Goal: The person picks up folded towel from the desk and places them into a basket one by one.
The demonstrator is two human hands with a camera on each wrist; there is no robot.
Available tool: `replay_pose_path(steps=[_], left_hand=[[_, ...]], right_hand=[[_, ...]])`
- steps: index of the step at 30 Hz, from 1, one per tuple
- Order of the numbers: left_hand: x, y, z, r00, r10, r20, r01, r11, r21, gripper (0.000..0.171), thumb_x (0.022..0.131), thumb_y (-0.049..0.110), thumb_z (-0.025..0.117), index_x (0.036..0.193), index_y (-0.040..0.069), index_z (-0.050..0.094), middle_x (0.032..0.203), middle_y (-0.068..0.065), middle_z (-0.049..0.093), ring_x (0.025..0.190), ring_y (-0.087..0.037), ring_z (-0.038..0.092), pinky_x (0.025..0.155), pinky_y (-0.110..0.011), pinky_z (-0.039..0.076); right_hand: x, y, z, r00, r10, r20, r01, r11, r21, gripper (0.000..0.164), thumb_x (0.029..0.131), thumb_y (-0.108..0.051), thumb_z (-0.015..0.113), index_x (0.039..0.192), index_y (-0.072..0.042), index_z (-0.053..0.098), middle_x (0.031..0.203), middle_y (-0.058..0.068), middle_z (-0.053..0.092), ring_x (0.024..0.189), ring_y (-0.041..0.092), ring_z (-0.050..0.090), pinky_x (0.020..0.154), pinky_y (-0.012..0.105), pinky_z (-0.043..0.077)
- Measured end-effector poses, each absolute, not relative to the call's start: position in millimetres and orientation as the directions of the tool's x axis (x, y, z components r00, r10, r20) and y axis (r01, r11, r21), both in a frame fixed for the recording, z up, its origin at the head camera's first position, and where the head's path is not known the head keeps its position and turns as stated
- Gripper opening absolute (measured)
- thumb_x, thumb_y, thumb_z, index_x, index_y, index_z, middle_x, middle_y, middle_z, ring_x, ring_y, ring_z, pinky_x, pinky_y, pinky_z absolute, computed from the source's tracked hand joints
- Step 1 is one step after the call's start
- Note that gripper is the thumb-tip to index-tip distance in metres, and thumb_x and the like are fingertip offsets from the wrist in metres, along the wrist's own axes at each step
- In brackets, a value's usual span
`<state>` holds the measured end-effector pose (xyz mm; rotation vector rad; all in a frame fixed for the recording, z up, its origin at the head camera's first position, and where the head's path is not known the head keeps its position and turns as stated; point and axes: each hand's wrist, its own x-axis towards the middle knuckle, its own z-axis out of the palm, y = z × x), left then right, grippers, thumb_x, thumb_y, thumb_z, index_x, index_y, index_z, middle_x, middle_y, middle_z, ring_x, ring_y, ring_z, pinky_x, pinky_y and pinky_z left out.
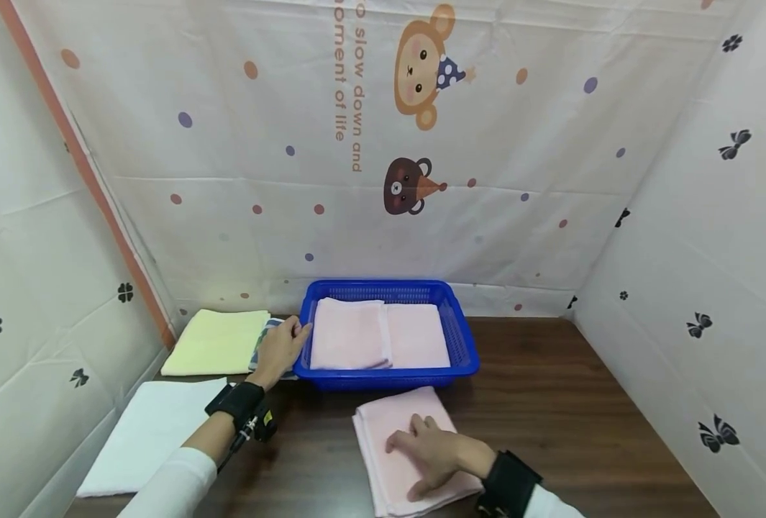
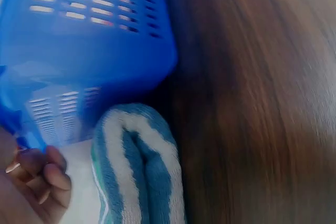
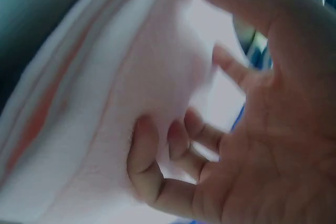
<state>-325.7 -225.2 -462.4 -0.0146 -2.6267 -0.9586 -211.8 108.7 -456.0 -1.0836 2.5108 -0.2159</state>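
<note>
In the head view my left hand (image 1: 282, 350) holds the left rim of a blue plastic basket (image 1: 383, 373). Its fingers are curled beside the basket wall (image 2: 89, 61) in the left wrist view. Two folded pink towels (image 1: 419, 334) lie side by side inside the basket. In front of it, another folded pink towel (image 1: 389, 450) rests on the table, its layered edge showing in the right wrist view. My right hand (image 1: 431, 455) is spread over that towel, fingers slightly bent and fingertips (image 3: 144, 132) at its surface.
A blue-and-white striped folded towel (image 2: 139, 166) sits left of the basket, partly beneath my left hand in the head view. Beside it is a yellow folded towel (image 1: 217, 342), with a white one (image 1: 156, 432) nearer. Printed cloth walls (image 1: 331, 237) enclose the wooden table (image 1: 551, 410).
</note>
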Motion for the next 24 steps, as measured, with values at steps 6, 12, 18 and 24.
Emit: replay_pose_path(steps=[6, 12, 18, 24], left_hand=[[-310, -245, -455, -0.993, -0.109, 0.055, -0.020, 0.591, 0.807, 0.038, 0.109, 0.026, 0.042, 0.077, 0.007, 0.051, 0.063, 0.001, 0.047, 0.057, -0.014, 0.048, 0.054, -0.026, 0.037], [-252, -256, -466, -0.905, 0.175, -0.387, -0.274, 0.455, 0.847, 0.029, 0.100, 0.018, 0.048, 0.085, 0.001, 0.065, 0.063, 0.002, 0.057, 0.054, -0.010, 0.057, 0.049, -0.023, 0.047], [-209, -204, -477, -0.816, 0.324, -0.478, -0.306, 0.459, 0.834, 0.025, 0.099, 0.021, 0.061, 0.102, -0.003, 0.067, 0.083, -0.006, 0.071, 0.066, -0.011, 0.067, 0.061, -0.028, 0.060], [-201, -171, -469, -0.812, 0.202, -0.548, -0.420, 0.451, 0.788, 0.037, 0.095, 0.022, 0.066, 0.119, -0.004, 0.055, 0.096, -0.014, 0.063, 0.083, -0.022, 0.065, 0.074, -0.042, 0.063]], right_hand=[[-214, 74, -453, -0.630, -0.737, -0.243, -0.589, 0.658, -0.469, 0.051, 0.088, -0.036, 0.079, 0.132, -0.023, 0.057, 0.110, 0.003, 0.052, 0.093, 0.011, 0.047, 0.078, 0.023, 0.045], [-220, 120, -461, -0.827, -0.562, 0.028, -0.473, 0.667, -0.575, 0.019, 0.092, -0.013, 0.073, 0.106, -0.001, 0.070, 0.084, 0.004, 0.066, 0.067, 0.004, 0.055, 0.059, 0.021, 0.046], [-219, 129, -477, -0.946, -0.318, -0.058, -0.212, 0.745, -0.633, 0.014, 0.089, -0.012, 0.074, 0.085, 0.000, 0.069, 0.063, 0.000, 0.062, 0.045, 0.006, 0.055, 0.040, 0.023, 0.046], [-218, 113, -482, -0.911, -0.384, -0.152, -0.147, 0.647, -0.749, 0.021, 0.093, -0.016, 0.071, 0.094, 0.004, 0.067, 0.069, 0.004, 0.063, 0.048, 0.010, 0.062, 0.042, 0.027, 0.052]])
